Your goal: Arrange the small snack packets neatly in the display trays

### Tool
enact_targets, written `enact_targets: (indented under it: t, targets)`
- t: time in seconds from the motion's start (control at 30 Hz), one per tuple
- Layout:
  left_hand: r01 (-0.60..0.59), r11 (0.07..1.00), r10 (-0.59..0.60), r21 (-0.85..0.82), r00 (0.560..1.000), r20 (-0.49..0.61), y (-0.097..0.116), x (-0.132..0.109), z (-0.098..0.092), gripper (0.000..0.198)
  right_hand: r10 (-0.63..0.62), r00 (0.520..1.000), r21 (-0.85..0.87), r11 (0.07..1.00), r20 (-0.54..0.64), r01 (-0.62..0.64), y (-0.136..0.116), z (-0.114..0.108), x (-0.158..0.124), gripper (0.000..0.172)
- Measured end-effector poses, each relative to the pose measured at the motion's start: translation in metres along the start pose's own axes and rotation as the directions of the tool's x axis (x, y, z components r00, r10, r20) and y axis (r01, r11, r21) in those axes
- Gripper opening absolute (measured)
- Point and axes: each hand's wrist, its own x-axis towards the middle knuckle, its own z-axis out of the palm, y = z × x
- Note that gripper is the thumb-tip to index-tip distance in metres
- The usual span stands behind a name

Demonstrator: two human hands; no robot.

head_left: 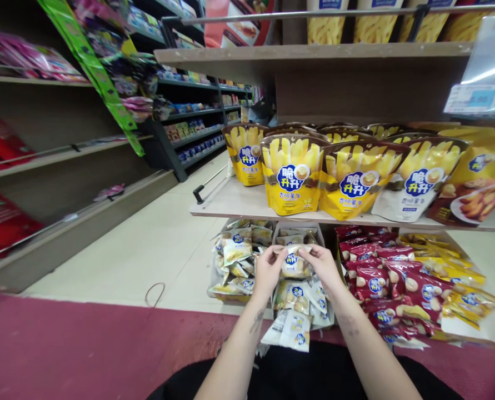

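Between my two hands is a small white-and-yellow snack packet with a blue logo, its top corners pinched. My left hand is closed on the packet's left corner. On the opposite corner, my right hand grips with thumb and fingers. The packet is held over a narrow box of similar packets. Below it, a mostly white packet leans over the box's front, with a yellowish packet just behind. Left of my hands stands another box filled with small white packets.
Dark red packets and yellow packets lie piled on the right. Above my hands a shelf juts out, carrying yellow fries pouches. A green hanging strip dangles at upper left. A thin wire loop lies on the floor.
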Motion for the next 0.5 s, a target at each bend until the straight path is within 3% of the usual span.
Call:
enact_targets:
  t: [0.17,0.27,0.37,0.43,0.5]
  targets:
    - [-0.004,1.000,0.005,0.017,0.995,-0.105,-0.003,0.000,-0.004,0.032,0.078,0.997,0.007,0.997,0.004,-0.078,0.003,0.004,-0.001,0.048]
    - [-0.015,0.999,0.019,0.046,0.995,-0.095,0.006,0.003,-0.013,0.032,0.048,0.998,-0.065,0.997,0.027,-0.046,0.009,0.005,-0.002,0.050]
    - [-0.162,0.949,0.167,0.270,0.986,0.003,0.022,0.004,-0.020,0.032,-0.075,0.996,-0.263,0.961,0.051,0.086,0.011,0.003,-0.004,0.035]
    - [-0.305,0.840,0.276,0.448,0.952,0.131,0.031,0.002,-0.020,0.022,-0.142,0.986,-0.438,0.883,0.093,0.168,0.010,0.001,-0.005,0.026]
    - [-0.354,0.783,0.284,0.511,0.935,0.212,0.036,-0.003,-0.017,0.017,-0.159,0.976,-0.534,0.818,0.146,0.213,0.009,0.002,-0.007,0.026]
